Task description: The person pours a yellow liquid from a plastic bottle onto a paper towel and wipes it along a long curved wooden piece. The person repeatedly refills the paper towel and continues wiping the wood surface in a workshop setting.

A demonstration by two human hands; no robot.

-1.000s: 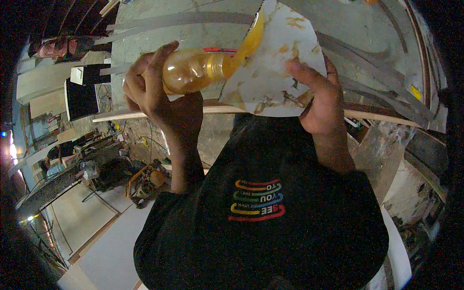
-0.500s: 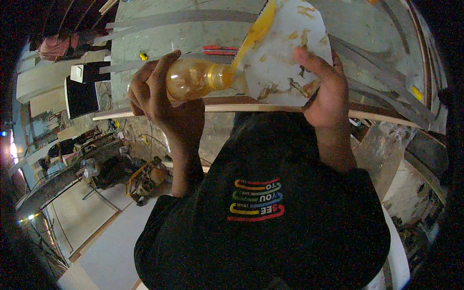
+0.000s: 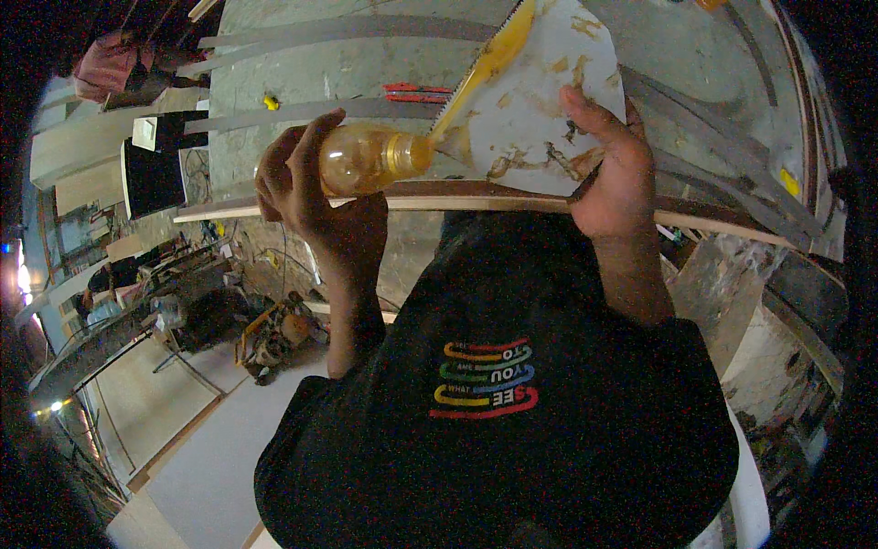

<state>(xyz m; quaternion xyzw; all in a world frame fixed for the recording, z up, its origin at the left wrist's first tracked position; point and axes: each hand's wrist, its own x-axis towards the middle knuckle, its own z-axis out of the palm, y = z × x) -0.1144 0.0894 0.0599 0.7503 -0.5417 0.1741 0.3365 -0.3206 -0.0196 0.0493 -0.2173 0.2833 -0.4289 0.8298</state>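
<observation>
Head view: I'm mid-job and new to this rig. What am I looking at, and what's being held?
There's no machine here: these are a person's bare hands, filmed by a wide fisheye camera worn on the head and looking down, so straight edges bend. The black shirt is the wearer's own. The left hand holds a clear bottle on its side, mouth toward the white spreader in the right hand. Yellow fluid lies along the spreader's toothed edge. On the bench beyond lie grey strips and a red object.
</observation>
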